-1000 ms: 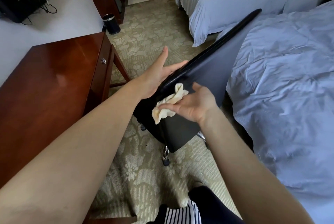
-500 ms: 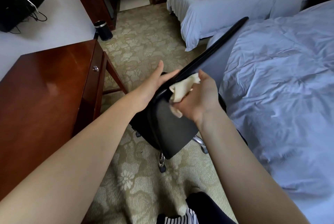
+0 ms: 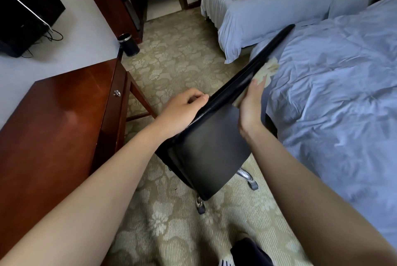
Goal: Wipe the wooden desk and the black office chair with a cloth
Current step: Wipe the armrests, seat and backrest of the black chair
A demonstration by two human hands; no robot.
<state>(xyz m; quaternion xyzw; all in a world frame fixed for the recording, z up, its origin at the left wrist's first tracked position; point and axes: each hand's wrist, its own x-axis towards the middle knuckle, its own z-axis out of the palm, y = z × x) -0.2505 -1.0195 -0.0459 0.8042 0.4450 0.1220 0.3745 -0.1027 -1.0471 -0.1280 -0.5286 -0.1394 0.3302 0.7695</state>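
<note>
Right-hand (image 3: 250, 106) grip first: the fingers are pressed flat against the far side of the office chair's backrest (image 3: 210, 149), trapping the cream cloth (image 3: 266, 71) between palm and upholstery, more a flat press than a closed fist. The cloth shows only as a blurred pale bunch beyond the fingertips, right against the backrest's top edge (image 3: 257, 68) and on the bed (image 3: 335, 98) side of it.

A second ago this hand and cloth sat low on the near face of the backrest, close to the other hand; half a second ago they reached the top edge; now they are further up that edge, away from the person, and round on the side facing the bed. The blur on the cloth suggests the stroke is in progress.

Left hand (image 3: 182, 108) has changed as well. Its fingers were spread open against the top edge; they are now curled over it, closed on the chair at the near end of the edge, apparently steadying the tilted backrest against the push of the wipe.

For the task, this reads as the chair part under way: the top edge and back face are being covered, while the seat and the far end of the edge look not yet reached. The wooden tabletop (image 3: 53, 119) lies to the left of the chair, bare and glossy; whether it is already wiped cannot be told.
</note>
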